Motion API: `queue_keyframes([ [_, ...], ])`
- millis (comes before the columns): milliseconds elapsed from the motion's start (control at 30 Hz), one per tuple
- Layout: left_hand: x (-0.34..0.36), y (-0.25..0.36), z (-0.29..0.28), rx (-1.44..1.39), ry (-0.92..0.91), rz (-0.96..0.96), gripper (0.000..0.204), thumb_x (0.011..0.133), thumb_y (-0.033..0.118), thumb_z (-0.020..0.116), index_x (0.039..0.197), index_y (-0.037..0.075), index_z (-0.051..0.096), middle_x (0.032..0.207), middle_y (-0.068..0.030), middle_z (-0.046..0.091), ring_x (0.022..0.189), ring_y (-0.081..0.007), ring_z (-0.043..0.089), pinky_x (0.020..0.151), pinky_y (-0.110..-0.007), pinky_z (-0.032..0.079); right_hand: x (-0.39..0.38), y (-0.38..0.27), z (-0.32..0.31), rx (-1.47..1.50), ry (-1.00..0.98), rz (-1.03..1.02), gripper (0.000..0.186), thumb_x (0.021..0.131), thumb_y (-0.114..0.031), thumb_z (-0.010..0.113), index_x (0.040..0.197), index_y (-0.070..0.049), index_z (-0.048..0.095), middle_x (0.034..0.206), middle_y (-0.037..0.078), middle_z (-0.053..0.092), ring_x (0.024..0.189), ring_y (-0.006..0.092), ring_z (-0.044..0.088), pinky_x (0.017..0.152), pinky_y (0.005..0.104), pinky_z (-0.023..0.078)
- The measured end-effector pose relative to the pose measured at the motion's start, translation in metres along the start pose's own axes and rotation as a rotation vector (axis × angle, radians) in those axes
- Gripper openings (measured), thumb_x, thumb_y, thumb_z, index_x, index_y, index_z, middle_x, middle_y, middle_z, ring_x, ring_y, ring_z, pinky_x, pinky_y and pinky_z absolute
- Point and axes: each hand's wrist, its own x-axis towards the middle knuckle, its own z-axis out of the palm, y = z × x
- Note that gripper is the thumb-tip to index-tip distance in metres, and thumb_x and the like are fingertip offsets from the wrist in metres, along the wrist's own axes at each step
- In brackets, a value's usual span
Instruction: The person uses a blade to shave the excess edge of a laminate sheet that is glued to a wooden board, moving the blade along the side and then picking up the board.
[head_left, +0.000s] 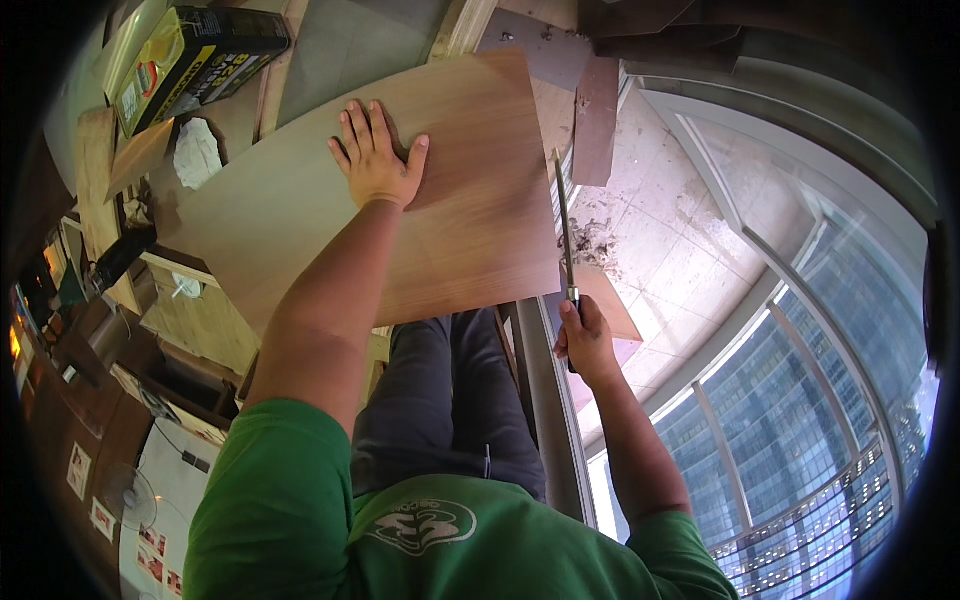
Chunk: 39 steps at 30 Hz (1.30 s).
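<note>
A large wood-grain board lies flat in front of me. My left hand presses on its upper middle, palm down, with the fingers spread. To the right of the board, my right hand is wrapped round the dark handle of a long, narrow metal file. The file's blade points away from me and runs close along the board's right edge. Whether the blade touches that edge, I cannot tell.
At the far left stands a black and yellow can, with a crumpled white rag near it. Wood strips and offcuts lie around. Right of the board are a brown panel piece, dark debris on light tiles, and a glass window.
</note>
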Motion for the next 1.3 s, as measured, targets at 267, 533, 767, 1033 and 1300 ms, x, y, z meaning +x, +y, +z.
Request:
queue_keyframes([
  [267,0.0,0.001,-0.001,0.024,-0.018,0.001,0.095,0.095,0.073,0.04,0.166,0.015,0.014,0.173,-0.0152,0.005,0.16,-0.0327,0.002,0.126,-0.057,-0.004,0.011,-0.036,0.008,-0.026,-0.044,-0.001,0.04,0.109,-0.044,0.049,0.099,-0.005,0.052,0.059,0.004,0.048,0.044,0.0133,0.05,0.041,0.0293,0.039],
  [533,0.0,0.002,-0.002,0.042,-0.003,0.002,0.095,0.095,0.071,0.041,0.165,0.014,0.016,0.172,-0.0157,0.008,0.159,-0.0336,0.004,0.126,-0.057,-0.003,0.014,-0.036,0.001,-0.03,-0.045,-0.002,0.041,0.109,-0.044,0.047,0.1,-0.005,0.053,0.06,0.004,0.049,0.043,0.0131,0.049,0.04,0.0286,0.04],
  [767,-0.001,0.001,-0.002,0.026,0.001,0.005,0.094,0.095,0.071,0.041,0.165,0.013,0.016,0.172,-0.0166,0.009,0.159,-0.0344,0.004,0.125,-0.058,-0.003,0.016,-0.051,0.001,0.008,-0.081,0.029,0.041,0.11,-0.044,0.045,0.101,-0.005,0.053,0.06,0.003,0.047,0.042,0.0132,0.049,0.04,0.0281,0.04],
  [1033,-0.001,0.001,-0.001,0.033,0.001,0.016,0.094,0.096,0.073,0.036,0.166,0.014,0.013,0.173,-0.0163,0.006,0.159,-0.0342,0.002,0.125,-0.058,-0.005,0.016,-0.064,0.006,-0.156,-0.055,0.072,0.036,0.11,-0.038,0.044,0.109,-0.003,0.052,0.058,0.006,0.049,0.039,0.0165,0.051,0.038,0.0325,0.042],
  [1300,0.0,-0.001,0.001,0.054,-0.003,0.014,0.094,0.096,0.074,0.034,0.166,0.015,0.012,0.173,-0.0161,0.005,0.16,-0.0334,0.001,0.125,-0.058,-0.006,0.037,-0.069,0.002,-0.336,-0.052,0.017,0.038,0.11,-0.038,0.043,0.104,-0.001,0.05,0.058,0.012,0.053,0.039,0.0206,0.054,0.039,0.0356,0.045],
])
